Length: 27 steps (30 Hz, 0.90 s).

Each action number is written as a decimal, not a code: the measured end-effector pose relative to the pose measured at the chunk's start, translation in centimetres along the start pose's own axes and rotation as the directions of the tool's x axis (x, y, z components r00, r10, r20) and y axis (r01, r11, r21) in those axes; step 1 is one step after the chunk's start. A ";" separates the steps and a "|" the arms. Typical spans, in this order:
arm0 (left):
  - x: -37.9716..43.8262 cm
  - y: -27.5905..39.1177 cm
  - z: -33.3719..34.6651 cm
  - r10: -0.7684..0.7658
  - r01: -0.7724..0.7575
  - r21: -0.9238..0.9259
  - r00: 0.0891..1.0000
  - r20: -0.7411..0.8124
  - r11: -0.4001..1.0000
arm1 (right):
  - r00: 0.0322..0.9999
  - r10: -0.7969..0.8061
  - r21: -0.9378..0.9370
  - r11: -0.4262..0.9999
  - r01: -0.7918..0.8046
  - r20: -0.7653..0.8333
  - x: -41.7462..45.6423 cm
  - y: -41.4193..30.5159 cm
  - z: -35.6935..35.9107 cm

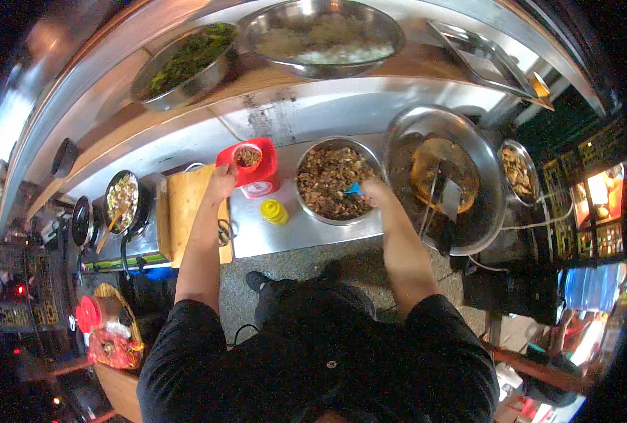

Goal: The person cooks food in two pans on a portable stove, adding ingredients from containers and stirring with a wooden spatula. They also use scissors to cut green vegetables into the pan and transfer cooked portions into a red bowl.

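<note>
My left hand (225,177) is at the near left rim of a small cup of brown chopped food (247,156), which is on or just over a red kitchen scale (267,150); whether the cup rests on it I cannot tell. My right hand (375,193) grips a blue scoop or spoon (353,188) over the right side of a steel bowl of browned chopped food (330,180). Between the scale and the bowl, nearer me, stands a yellow-capped container (274,212).
A wooden cutting board (189,203) with scissors (224,231) lies left, beyond it a pan of diced food (123,196). A large metal basin (490,174) holding utensils stands right. On the shelf are a bowl of greens (186,63), a wide steel bowl (324,39) and a metal tray (483,61).
</note>
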<state>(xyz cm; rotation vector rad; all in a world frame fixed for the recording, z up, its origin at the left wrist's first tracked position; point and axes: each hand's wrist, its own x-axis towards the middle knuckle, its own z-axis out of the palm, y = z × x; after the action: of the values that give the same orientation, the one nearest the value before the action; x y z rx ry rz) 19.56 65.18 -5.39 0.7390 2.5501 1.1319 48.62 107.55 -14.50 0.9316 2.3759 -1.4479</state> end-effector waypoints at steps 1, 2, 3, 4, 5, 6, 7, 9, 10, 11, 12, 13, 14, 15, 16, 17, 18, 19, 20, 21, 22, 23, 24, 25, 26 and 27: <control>1.4 -1.9 -0.5 -0.055 0.060 -0.134 0.998 0.040 0.989 | 0.972 -0.208 -0.056 0.978 0.203 -0.110 0.5 1.7 -0.6; -1.2 -5.1 -1.0 0.332 -0.291 0.557 0.943 0.029 0.778 | 0.993 0.036 0.185 0.983 -0.015 -0.110 -1.9 -1.3 1.7; -1.4 -4.8 0.0 -0.177 0.176 -0.064 0.984 -0.007 0.982 | 0.956 -0.293 -0.450 0.857 0.253 -0.019 -3.7 -1.5 0.8; -1.5 -5.1 -0.3 -0.105 0.105 0.045 0.994 0.002 0.993 | 0.935 -0.354 -0.591 0.748 0.302 0.029 -4.9 -1.0 0.2; -1.4 0.4 1.6 -0.159 0.173 -0.155 0.982 0.098 0.973 | 0.935 -0.354 -0.722 0.641 0.263 0.026 -7.1 2.2 -1.4; -2.0 0.4 0.4 -0.154 0.152 0.067 0.987 0.038 0.986 | 0.972 -0.209 -0.514 0.848 0.128 -0.103 -8.4 0.9 -0.5; -2.5 0.1 -0.2 -0.121 0.121 0.073 0.993 0.007 0.990 | 0.971 -0.053 -0.245 0.970 -0.005 -0.232 -9.7 -0.3 0.2; -3.4 -0.3 -1.0 -0.039 0.042 0.094 0.999 -0.036 0.995 | 0.940 0.009 -0.055 0.998 -0.030 -0.340 -12.6 -1.4 1.2; -3.5 0.2 -1.1 -0.030 0.036 0.067 0.996 -0.088 0.997 | 0.924 -0.114 -0.146 0.987 0.065 -0.364 -13.1 0.9 0.6; -3.8 0.4 -1.9 -0.050 0.054 0.038 0.995 -0.092 0.998 | 0.917 -0.148 -0.169 0.982 0.090 -0.371 -13.5 1.4 1.1; -3.9 0.8 -2.5 -0.063 0.064 0.006 0.994 -0.088 0.998 | 0.907 -0.177 -0.191 0.975 0.109 -0.383 -14.2 2.1 1.5; -4.0 0.8 -3.3 -0.082 0.080 -0.025 0.993 -0.089 0.996 | 0.913 -0.118 -0.147 0.987 0.065 -0.391 -14.8 1.8 1.9; -4.4 0.8 -4.3 -0.065 0.062 -0.030 0.992 -0.111 0.998 | 0.917 -0.032 -0.020 0.999 0.027 -0.397 -15.2 1.5 2.4; -4.6 0.8 -5.1 -0.043 0.038 -0.037 0.991 -0.129 0.999 | 0.913 0.055 0.110 0.994 -0.012 -0.404 -15.6 1.2 2.7; -4.8 0.8 -5.9 -0.021 0.015 -0.045 0.989 -0.147 0.999 | 0.906 0.167 0.319 0.947 -0.038 -0.388 -16.0 1.0 3.2; -4.9 1.0 -6.5 -0.007 0.002 -0.033 0.988 -0.154 0.999 | 0.896 0.184 0.375 0.927 -0.021 -0.403 -16.3 0.7 3.7; -5.2 1.5 -7.3 0.008 -0.012 -0.020 0.987 -0.159 1.000 | 0.887 0.199 0.428 0.904 -0.001 -0.418 -16.7 0.5 4.3; -5.1 2.1 -7.5 0.033 -0.036 -0.017 0.987 -0.156 0.999 | 0.863 0.125 0.332 0.942 0.052 -0.489 -16.7 1.5 4.9; -5.0 2.7 -7.8 0.020 -0.022 -0.017 0.994 -0.109 1.000 | 0.839 0.008 0.197 0.973 0.119 -0.544 -16.6 2.4 5.2; -4.7 3.3 -8.0 0.013 -0.015 -0.018 0.998 -0.064 1.000 | 0.798 -0.108 0.053 0.983 0.173 -0.593 -16.5 3.4 5.4; -4.4 3.8 -8.1 0.003 -0.003 -0.016 1.000 -0.020 1.000 | 0.754 -0.264 -0.127 0.963 0.236 -0.601 -16.3 4.1 5.7; -5.2 2.8 -8.9 -0.014 0.015 0.011 0.999 -0.051 1.000 | 0.859 -0.034 0.280 0.938 0.203 -0.511 -16.0 -1.8 7.3; -5.9 2.2 -9.6 -0.025 0.027 0.024 0.997 -0.074 0.999 | 0.899 0.201 0.627 0.773 0.099 -0.390 -17.6 -9.3 8.2; -5.4 3.2 -9.1 0.009 -0.008 0.017 0.998 -0.055 1.000 | 0.897 0.082 0.531 0.828 0.182 -0.435 -17.1 -9.3 8.3; -5.1 3.5 -8.6 0.030 -0.030 -0.011 0.999 -0.034 0.999 | 0.892 -0.049 0.427 0.865 0.263 -0.450 -16.0 -9.2 8.7; -5.1 2.9 -8.2 0.034 -0.035 -0.032 0.999 -0.030 0.999 | 0.900 -0.089 0.346 0.903 0.254 -0.427 -15.4 -12.1 9.2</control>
<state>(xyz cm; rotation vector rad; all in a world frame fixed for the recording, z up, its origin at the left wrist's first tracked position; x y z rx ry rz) 21.40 59.02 2.36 0.7665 2.5465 1.2002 51.91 89.52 -2.98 1.2418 2.5495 -2.0362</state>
